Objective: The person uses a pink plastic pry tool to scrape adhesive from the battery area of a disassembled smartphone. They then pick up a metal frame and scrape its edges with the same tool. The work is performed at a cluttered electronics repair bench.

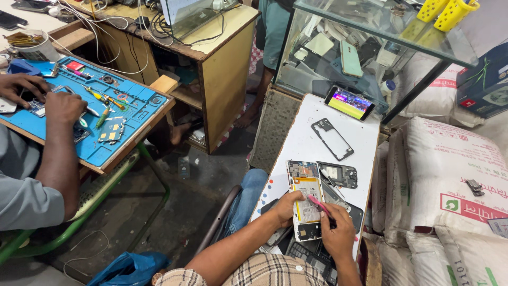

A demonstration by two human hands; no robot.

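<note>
Left hand (287, 207) grips opened flat phone (306, 198); right hand (336, 229) pinches thin pink pry tool (318, 204)

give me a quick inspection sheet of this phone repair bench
surface: white board, scuffed, used as bench
job's things: opened phone with its back off, pink tool over it
clutter: black phone frame, dark inner cover, lit phone, keyboard
hands: left hand steadies the opened phone; right hand grips the pink tool
cables: white cables on the wooden desk
surroundings: co-worker's hand at blue mat, glass case, sacks
</note>
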